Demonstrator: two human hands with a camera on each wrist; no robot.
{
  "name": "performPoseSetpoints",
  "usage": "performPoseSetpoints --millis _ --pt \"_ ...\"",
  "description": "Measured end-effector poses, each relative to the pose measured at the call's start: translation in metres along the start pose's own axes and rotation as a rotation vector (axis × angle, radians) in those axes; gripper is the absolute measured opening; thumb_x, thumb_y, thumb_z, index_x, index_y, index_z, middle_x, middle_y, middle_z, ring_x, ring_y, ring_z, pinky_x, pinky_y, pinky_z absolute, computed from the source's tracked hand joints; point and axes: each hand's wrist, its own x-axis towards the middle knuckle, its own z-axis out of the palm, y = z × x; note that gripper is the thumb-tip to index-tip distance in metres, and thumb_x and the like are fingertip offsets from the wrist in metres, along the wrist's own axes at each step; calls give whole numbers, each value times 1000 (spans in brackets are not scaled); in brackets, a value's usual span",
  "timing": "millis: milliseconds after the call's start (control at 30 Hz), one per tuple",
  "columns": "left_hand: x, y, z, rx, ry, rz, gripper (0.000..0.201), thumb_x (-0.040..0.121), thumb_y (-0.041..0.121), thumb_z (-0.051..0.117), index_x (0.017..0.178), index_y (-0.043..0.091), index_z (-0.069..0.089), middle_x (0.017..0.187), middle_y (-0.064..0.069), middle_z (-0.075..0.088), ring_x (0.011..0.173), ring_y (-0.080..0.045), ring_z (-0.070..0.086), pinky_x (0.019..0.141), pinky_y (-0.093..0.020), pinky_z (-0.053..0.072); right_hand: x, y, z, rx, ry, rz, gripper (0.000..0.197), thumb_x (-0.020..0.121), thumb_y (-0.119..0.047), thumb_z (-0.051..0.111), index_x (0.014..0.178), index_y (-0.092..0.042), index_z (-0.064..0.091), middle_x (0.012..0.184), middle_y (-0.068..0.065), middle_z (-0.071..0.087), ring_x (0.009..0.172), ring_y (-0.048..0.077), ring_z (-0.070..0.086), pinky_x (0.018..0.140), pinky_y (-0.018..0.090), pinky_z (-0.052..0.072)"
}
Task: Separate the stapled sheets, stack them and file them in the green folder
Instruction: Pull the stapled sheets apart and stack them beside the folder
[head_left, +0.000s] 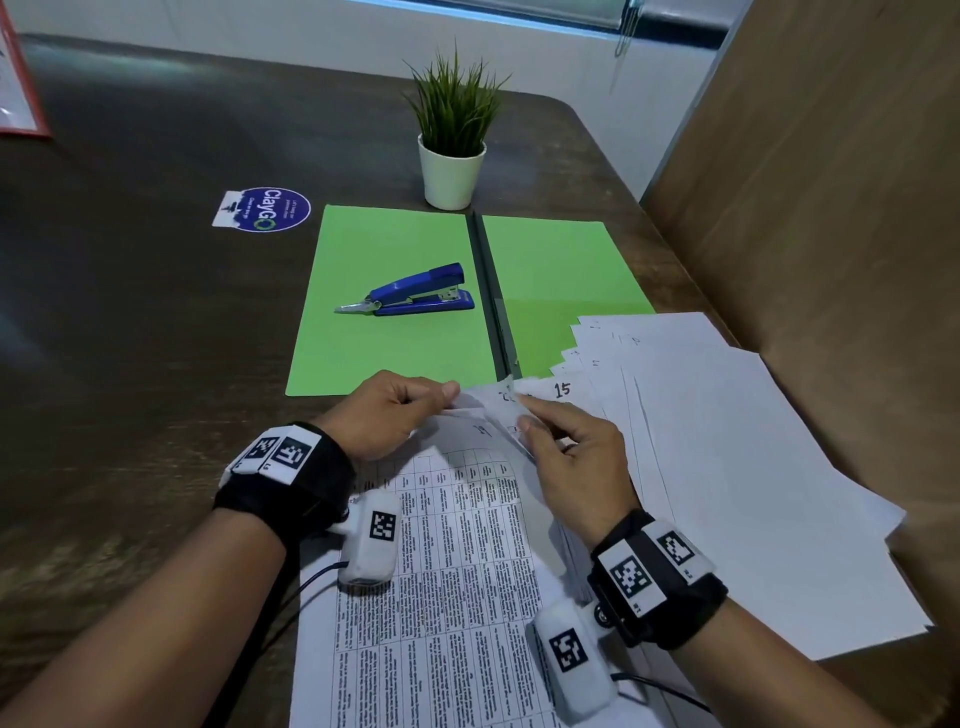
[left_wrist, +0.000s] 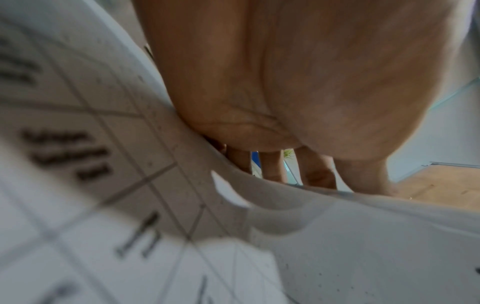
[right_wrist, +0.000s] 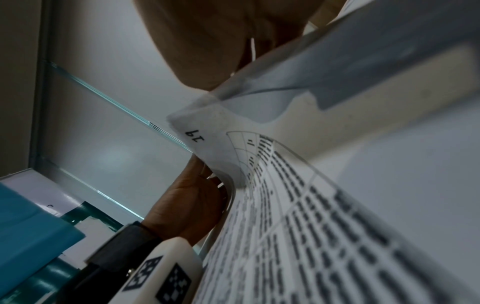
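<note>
A printed set of stapled sheets (head_left: 447, 571) lies on the table in front of me, its top corner lifted. My left hand (head_left: 387, 410) pinches the raised corner of the top sheet. My right hand (head_left: 566, 452) pinches the folded-back corner next to it, on the right side. In the right wrist view a printed sheet (right_wrist: 298, 205) marked 19 curls up at its corner, with my left hand (right_wrist: 192, 197) behind it. The green folder (head_left: 395, 332) lies open beyond my hands. Separated sheets (head_left: 727, 441) are fanned out to the right, overlapping the folder's right half.
A blue stapler (head_left: 415, 293) sits on the folder's left half. A potted plant (head_left: 452, 156) stands behind the folder. A round sticker (head_left: 267, 209) is on the dark table (head_left: 130, 312) at the left. A brown wall (head_left: 831, 208) closes the right side.
</note>
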Motion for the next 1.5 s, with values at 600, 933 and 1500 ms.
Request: performPoseSetpoints --millis 600,933,1500 --pt "2 -5 -5 132 31 110 16 80 10 79 91 22 78 109 -4 76 100 -19 69 95 -41 56 -12 -21 -5 192 -155 85 22 103 -28 50 123 -29 58 77 8 74 74 13 70 70 30 57" --pt "2 -4 -4 157 51 101 21 80 11 80 97 23 76 105 1 76 98 -11 68 93 -35 56 2 10 -10 -316 -150 185 19 79 -38 78 93 -26 72 75 -11 56 66 5 55 70 27 46" --pt "2 -1 1 103 48 101 20 92 27 64 87 18 81 98 9 78 92 -3 70 78 -13 51 -7 -6 -5 -219 -115 -54 23 88 -19 73 67 -16 65 66 -7 56 60 10 51 57 18 40"
